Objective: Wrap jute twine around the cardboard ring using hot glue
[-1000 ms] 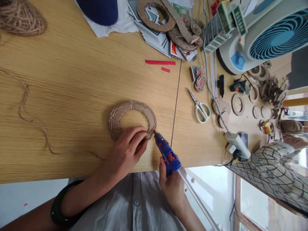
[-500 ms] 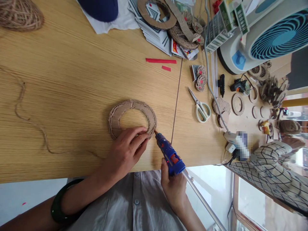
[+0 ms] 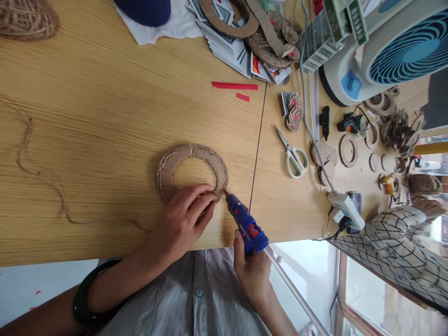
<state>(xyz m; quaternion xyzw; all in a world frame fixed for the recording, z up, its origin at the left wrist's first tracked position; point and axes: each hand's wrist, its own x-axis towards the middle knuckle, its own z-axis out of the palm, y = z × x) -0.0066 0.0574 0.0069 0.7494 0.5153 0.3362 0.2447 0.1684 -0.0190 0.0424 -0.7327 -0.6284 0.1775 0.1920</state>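
A brown cardboard ring (image 3: 168,170) with twine along its outer edge lies flat on the wooden table. My left hand (image 3: 185,214) grips the ring's near side, fingers closed over its rim. In my right hand (image 3: 254,266) is a blue hot glue gun (image 3: 245,219), its tip at the ring's right outer edge. A clear glue stick (image 3: 297,296) juts from the back of the gun. From near my left wrist, a loose strand of twine (image 3: 59,191) runs off to the left over the table.
Scissors (image 3: 294,156) lie to the right, near small corrugated flowers (image 3: 294,114). Red strips (image 3: 234,86) sit farther back, before a pile of playing cards (image 3: 227,51). A fan (image 3: 350,70), a power strip (image 3: 345,207) and a twine ball (image 3: 28,18) are also around.
Both hands, the ring and the glue gun stay almost in place. The view has shifted very slightly, so the background items sit a little differently.
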